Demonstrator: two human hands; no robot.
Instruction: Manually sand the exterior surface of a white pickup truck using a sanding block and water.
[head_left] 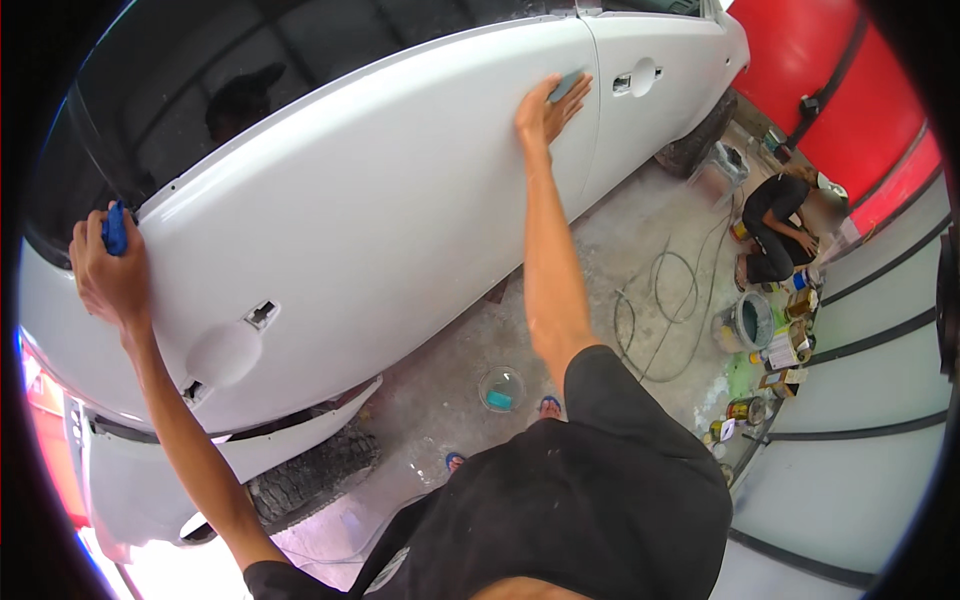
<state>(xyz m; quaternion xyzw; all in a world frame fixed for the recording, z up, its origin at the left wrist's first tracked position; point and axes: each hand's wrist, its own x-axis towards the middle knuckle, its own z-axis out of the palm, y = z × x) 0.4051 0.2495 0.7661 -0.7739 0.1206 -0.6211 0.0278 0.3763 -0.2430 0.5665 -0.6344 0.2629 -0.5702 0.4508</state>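
My left hand [112, 270] is closed around a crumpled blue cloth [115, 230] at the rear edge of the dark car window. My right hand [555, 110] lies against the upper part of the white car door [400, 170], close to the seam with the neighbouring door. Beneath its fingers and thumb is a thin grey piece [566, 86] that looks like sandpaper; part of it is covered by the fingers. Handle openings [225, 352] without handles show on the door at lower left, and again on the other door [638, 77].
A clear tub [500, 388] with a turquoise piece in it stands on the floor by my feet. Hoses [660, 300] coil across the concrete. A co-worker [785, 225] crouches at right beside a grey bucket [745, 322] and several paint cans [745, 409]. Tyres [315, 475] sit below the car body.
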